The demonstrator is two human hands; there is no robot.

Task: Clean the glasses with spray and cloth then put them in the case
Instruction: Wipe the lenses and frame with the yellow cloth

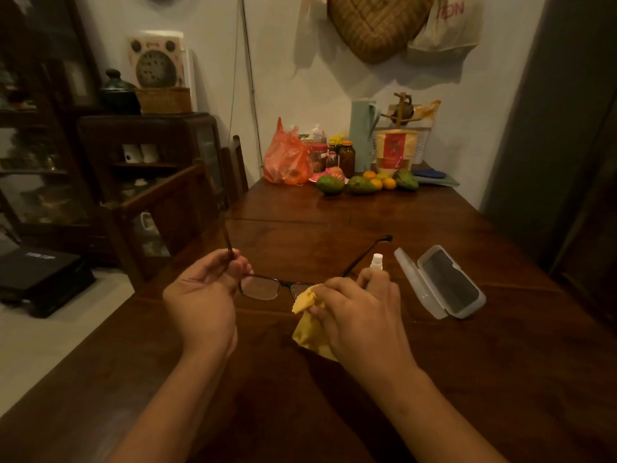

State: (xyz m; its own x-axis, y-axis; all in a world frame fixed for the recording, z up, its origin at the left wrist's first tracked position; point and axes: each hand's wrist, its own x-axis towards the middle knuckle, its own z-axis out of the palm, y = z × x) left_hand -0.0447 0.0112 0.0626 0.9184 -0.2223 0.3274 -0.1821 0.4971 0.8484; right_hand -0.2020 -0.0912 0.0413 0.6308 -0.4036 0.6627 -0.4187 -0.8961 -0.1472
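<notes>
The dark, thin-framed rectangular glasses (267,287) are held up above the dark brown wooden table (384,396), between the two hands, arms unfolded and pointing away from the person. The left hand (200,295) grips them at the left corner of the frame, fingers curled round the start of the arm there. The right hand (360,312) is at the other lens, fingers bent and bunched on a crumpled yellow cleaning cloth (309,324) that hangs down below the palm; the cloth covers most of that lens. The same hand seems also to hold the small white-capped spray bottle (377,262), whose top sticks up just behind the knuckles, though the fingers hide the body of the bottle, so the hold on it is not plain. Just right of the bottle, a translucent white plastic glasses case (447,282) lies open on the table, lid hinged back. At the far end stand an orange plastic bag (287,158), jars and green and orange fruit (364,185).
</notes>
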